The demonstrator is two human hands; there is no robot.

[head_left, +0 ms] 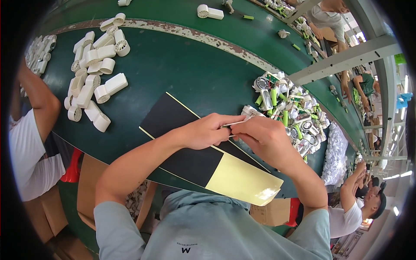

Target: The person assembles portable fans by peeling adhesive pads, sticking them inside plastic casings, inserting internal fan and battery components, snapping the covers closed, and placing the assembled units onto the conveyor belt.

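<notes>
My left hand (207,130) and my right hand (263,136) meet over a green table (182,69). Between their fingertips they pinch a thin pale strip (234,124). Close to the right hand's fingers sits a small silver part (250,112); whether the hand holds it I cannot tell. Under both hands lies a black sheet (173,117) whose near end is peeled back to a pale yellow backing (242,180). Just right of my hands is a heap of small assemblies (289,113) with green cells, wires and silver motors.
Several white plastic fan housings (93,82) lie at the left of the table, more along the far belt (210,11). A person's arm (37,97) is at far left; other people (359,199) work at right. Cardboard boxes (89,182) stand under the table edge.
</notes>
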